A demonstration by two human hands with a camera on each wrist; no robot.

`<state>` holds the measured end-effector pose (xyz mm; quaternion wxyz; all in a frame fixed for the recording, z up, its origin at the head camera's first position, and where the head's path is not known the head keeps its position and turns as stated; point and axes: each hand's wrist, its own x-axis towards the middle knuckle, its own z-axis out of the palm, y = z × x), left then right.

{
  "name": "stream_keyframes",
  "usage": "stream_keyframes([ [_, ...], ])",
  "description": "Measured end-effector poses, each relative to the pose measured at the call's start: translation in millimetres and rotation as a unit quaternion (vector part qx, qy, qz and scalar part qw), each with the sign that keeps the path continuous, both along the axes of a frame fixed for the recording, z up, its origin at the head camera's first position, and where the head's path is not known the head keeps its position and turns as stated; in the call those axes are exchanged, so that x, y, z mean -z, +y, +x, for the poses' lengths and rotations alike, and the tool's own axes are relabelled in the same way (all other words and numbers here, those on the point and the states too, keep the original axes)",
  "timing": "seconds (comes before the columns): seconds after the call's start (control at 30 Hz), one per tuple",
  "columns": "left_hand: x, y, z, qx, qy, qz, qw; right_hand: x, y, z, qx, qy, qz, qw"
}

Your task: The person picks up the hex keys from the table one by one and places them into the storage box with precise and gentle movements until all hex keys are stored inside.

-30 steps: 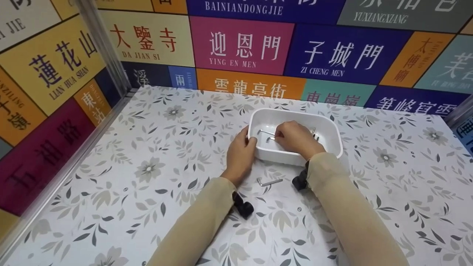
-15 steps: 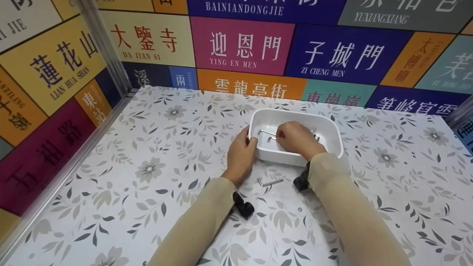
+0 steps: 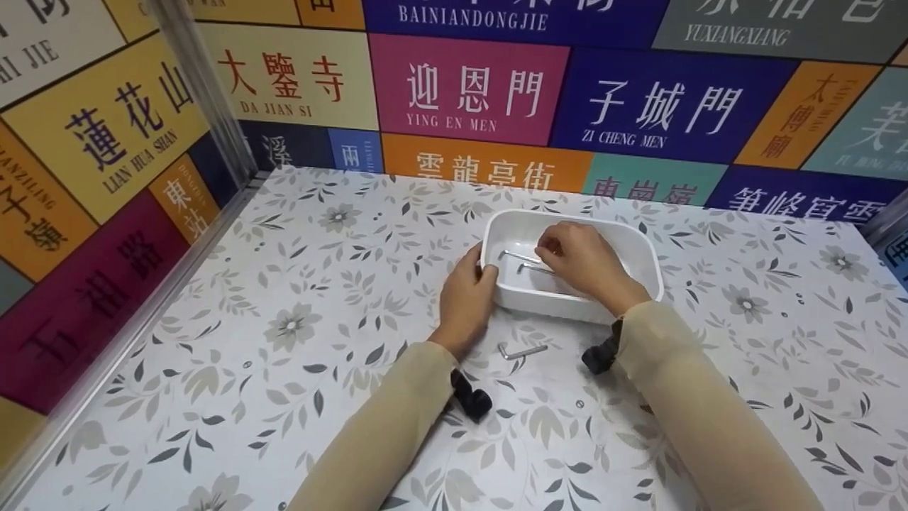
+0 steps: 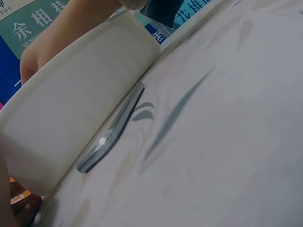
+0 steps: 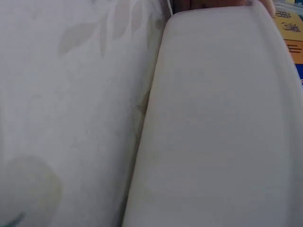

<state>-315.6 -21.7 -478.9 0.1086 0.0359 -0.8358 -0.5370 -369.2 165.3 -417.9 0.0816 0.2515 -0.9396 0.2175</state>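
A white plastic box (image 3: 546, 304) stands on the table, its rounded rim uppermost. My left hand (image 3: 464, 298) grips the box's left end, thumb at the near rim and fingers around the outer wall. Over the inside of the box is my right hand (image 3: 585, 262), its fingers bent and the fingertips close together; whether they pinch anything, I cannot tell. Below that hand two thin L-shaped hex keys lie on the box floor, the farther hex key (image 3: 518, 255) and the nearer hex key (image 3: 533, 267). A thicker hex key (image 3: 523, 351) lies on the table in front of the box.
The table (image 3: 340, 284) has a white covering printed with grey leaves and flowers. Behind it and to the left rise panels (image 3: 468, 89) with coloured signs. Each wrist carries a small black camera; the right wrist camera (image 3: 601, 355) hangs near the box's front wall.
The right hand has shifted right and slightly up inside the box, uncovering more of the nearer hex key. The left hand keeps its grip on the box, and the thicker hex key stays put.
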Motion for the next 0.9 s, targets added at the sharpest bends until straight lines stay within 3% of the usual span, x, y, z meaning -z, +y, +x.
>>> stream_keyframes([
  [0.43, 2.9, -3.4, -0.1, 0.000, -0.003, 0.000, 1.0000, -23.3, 12.8, 65.4, -0.101, 0.064, -0.050, 0.9916],
  [0.7, 2.9, -3.0, 0.2, 0.000, 0.000, 0.008, 1.0000, -18.5, 6.8, 95.7, -0.153, 0.040, -0.019, 0.9873],
  [0.9, 2.5, -1.0, 0.0, 0.005, 0.002, 0.004, 1.0000, -5.9, 2.1, 106.8, -0.175, 0.008, 0.007, 0.9844],
])
